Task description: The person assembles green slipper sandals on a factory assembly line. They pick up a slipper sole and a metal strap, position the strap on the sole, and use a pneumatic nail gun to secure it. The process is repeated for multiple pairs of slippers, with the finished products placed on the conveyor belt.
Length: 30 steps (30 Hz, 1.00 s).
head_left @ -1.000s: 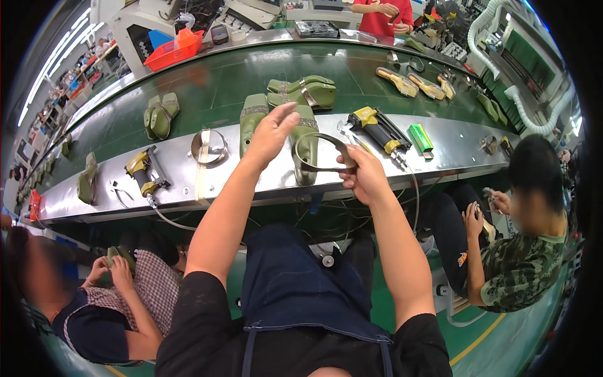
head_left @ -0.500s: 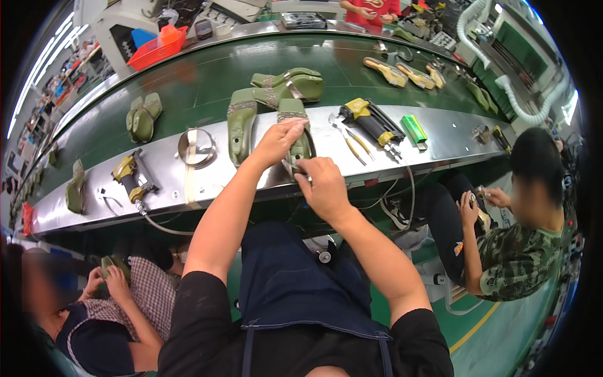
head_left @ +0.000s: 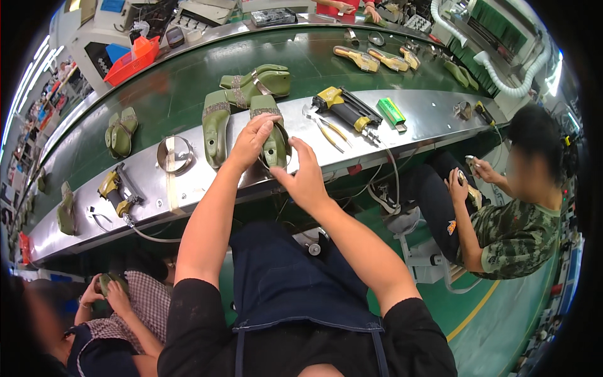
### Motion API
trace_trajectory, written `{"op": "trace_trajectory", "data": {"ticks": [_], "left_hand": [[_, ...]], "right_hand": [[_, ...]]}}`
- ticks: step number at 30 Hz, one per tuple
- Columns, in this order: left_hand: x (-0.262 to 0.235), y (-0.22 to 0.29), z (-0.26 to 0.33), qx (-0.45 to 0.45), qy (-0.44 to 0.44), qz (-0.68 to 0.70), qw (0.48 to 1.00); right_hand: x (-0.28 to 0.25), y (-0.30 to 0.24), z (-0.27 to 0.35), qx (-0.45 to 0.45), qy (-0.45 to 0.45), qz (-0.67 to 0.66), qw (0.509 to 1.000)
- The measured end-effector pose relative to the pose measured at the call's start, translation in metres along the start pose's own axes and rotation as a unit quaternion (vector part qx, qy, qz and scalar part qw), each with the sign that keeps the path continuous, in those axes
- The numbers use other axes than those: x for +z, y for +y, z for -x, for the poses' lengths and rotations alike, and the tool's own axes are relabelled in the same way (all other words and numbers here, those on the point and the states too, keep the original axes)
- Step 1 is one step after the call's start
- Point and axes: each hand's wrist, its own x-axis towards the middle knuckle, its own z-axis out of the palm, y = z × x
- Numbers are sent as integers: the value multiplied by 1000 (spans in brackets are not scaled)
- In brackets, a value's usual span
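My left hand (head_left: 252, 139) is closed over the side of a green shoe last (head_left: 271, 147) with a glittery strap across it, standing at the steel ledge's front edge. Beside that last's other side is my right hand (head_left: 303, 174), thumb and fingers spread and no tool in them; whether the fingertips touch it I cannot tell. A second green last (head_left: 215, 135) with a similar strap lies just left. Behind them, more strapped lasts (head_left: 267, 81) rest on the green belt. Pliers with yellow handles (head_left: 333, 134) and a yellow-black air stapler (head_left: 345, 107) lie to the right.
A green box (head_left: 392, 115) sits beyond the stapler. At left are a tape ring (head_left: 175, 155), another air stapler (head_left: 118, 191) with a hose, and lasts (head_left: 120, 133). Co-workers sit at both sides, a person (head_left: 518, 220) at right. Opposite, a red tray (head_left: 133, 60) stands.
My right hand has opened from a pinch at the heel end of the last and spread its fingers. My left hand stays on the last. The whole view has shifted slightly.
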Motion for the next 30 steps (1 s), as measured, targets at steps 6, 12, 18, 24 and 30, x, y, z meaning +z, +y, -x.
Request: {"op": "trace_trajectory", "data": {"ticks": [6, 12, 18, 24, 30], "left_hand": [[6, 0, 0, 9, 27, 2, 1000], [3, -5, 1, 0, 9, -3, 1000], [6, 3, -3, -8, 0, 7, 1000], [7, 11, 8, 26, -34, -85, 995], [46, 110, 88, 75, -169, -278, 943]], "right_hand": [[18, 28, 1, 92, -24, -74, 993], [21, 31, 16, -2, -59, 20, 998], [44, 31, -21, 139, -102, -66, 983], [11, 36, -24, 192, -109, -192, 956], [-126, 8, 21, 393, -214, -437, 780]]}}
